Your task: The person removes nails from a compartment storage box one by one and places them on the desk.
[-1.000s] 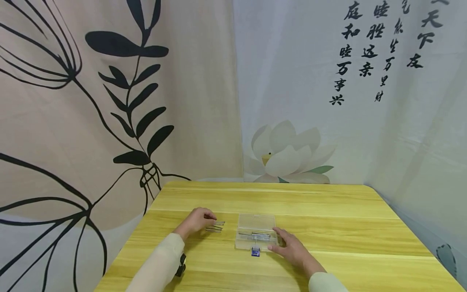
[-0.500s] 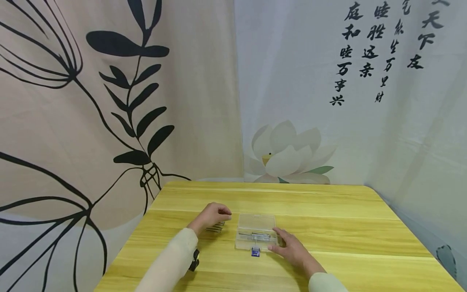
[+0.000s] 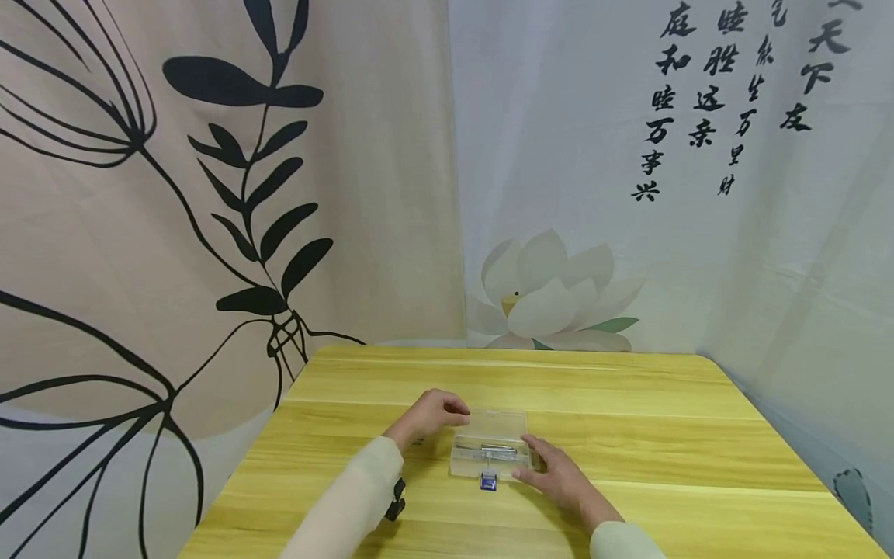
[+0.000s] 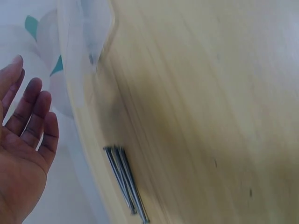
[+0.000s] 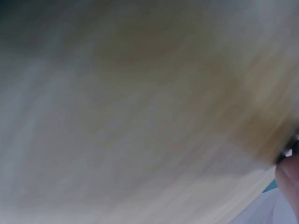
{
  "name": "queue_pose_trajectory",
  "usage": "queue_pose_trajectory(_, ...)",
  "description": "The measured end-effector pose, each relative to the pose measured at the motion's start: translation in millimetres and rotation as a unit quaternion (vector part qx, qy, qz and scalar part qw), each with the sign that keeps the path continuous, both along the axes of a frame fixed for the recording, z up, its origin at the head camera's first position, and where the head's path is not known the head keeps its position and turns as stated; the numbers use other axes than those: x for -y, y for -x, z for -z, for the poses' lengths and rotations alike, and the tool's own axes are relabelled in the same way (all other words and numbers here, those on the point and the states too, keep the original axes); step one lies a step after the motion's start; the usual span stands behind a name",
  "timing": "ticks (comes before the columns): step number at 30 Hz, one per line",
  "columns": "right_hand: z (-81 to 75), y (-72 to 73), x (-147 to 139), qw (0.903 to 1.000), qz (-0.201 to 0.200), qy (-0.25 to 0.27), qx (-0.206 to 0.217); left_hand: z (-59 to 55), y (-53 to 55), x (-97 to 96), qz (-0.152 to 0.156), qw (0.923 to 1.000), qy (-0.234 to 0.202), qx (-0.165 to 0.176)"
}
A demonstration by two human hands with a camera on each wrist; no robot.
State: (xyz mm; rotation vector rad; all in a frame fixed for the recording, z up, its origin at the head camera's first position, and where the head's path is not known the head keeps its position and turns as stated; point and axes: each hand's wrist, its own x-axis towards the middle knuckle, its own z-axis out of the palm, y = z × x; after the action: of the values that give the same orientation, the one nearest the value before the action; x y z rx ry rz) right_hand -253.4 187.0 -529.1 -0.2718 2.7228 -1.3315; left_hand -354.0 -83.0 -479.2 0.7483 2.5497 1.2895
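L sleeve (image 3: 349, 493): long, plain, cream/off-white, w/ soft folds. Sm. blk device (image 3: 396, 499) at its right edge, nr the far end; details too tiny. R sleeve (image 3: 624, 539): pale, sl. greenish, part. visible.

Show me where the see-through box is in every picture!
Head view: the see-through box sits below the centre, on the wooden table.
Left wrist view: top left, cut off by the picture's edge.
Right wrist view: can't make it out; too blurry.
Shared landmark: the wooden table, though blurred in the right wrist view.
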Motion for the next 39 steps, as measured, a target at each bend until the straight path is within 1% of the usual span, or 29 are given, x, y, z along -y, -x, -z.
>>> queue_pose_trajectory(5,2.4,2.5,-1,1.0,0.001,0.003,-0.004,4.6,-2.7,-13.4,0.009,0.9999,-0.006,0.008)
queue_pose_trajectory(11,1.8,3.3,-1,1.0,0.001,0.002,0.001,7.0,-6.0,-25.7,0.022,0.9997,0.006,0.006)
queue_pose_trajectory(15,2.3,2.4,-1,1.0,0.006,-0.001,0.006,8.6,-8.3,-30.9,0.034,0.9994,0.005,-0.001)
queue_pose_trajectory(20,3.4,2.5,-1,1.0,0.008,-0.001,-0.002,13.2,-9.5,-34.9,0.046,0.9988,0.011,-0.017)
queue_pose_trajectory(25,2.9,1.6,-1,0.9999,0.009,0.004,0.001,19.1,-10.1,-36.2,0.046,0.9985,0.017,-0.023)
queue_pose_trajectory(30,2.4,1.1,-1,0.9999,0.009,0.005,0.007,23.5,-10.8,-37.3,0.041,0.9985,0.031,-0.017)
queue_pose_trajectory(39,3.4,2.5,-1,0.9999,0.007,0.002,0.007,25.0,-12.8,-42.6,0.039,0.9975,0.056,-0.016)
